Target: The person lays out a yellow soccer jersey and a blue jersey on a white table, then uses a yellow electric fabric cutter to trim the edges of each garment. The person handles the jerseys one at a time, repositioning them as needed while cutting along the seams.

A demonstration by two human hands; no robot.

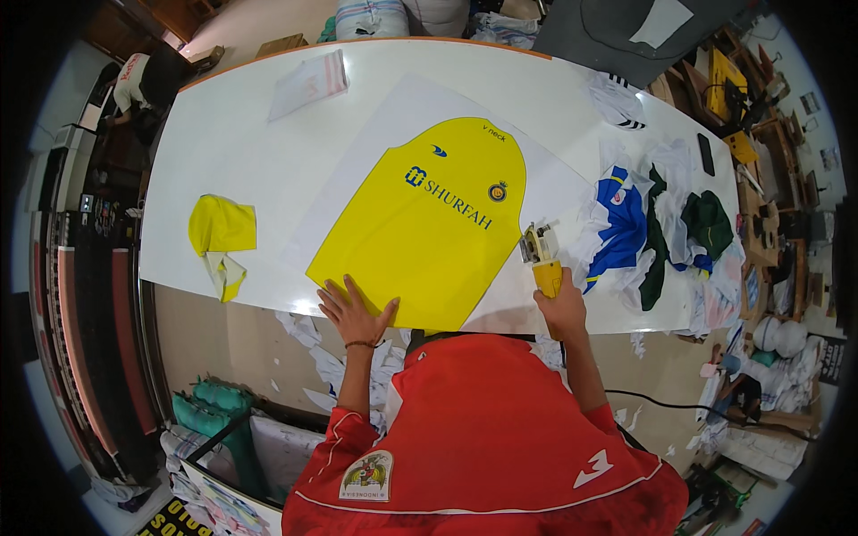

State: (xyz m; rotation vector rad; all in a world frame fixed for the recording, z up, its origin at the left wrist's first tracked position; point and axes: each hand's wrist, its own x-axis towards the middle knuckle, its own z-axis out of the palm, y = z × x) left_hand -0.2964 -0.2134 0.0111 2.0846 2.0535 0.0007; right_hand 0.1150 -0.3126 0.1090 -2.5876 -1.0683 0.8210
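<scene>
Yellow shirt panel — blue-printed, dark-crested, left grip spread, right grip clamped on probable cutter

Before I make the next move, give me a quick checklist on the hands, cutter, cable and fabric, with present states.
1. Left hand pressing on the yellow jersey panel, at its lower left: ok.
2. Left fingers away from the handheld electric cutter: ok, it is at the panel's right edge.
3. Right hand gripping the cutter: ok.
4. Blue fabric piece apart from the cutter: ok, it lies to the right.
5. Black cable joined to the cutter: cannot tell, the connection is hidden.
6. Cutter blade stopped: cannot tell from one picture.
</scene>
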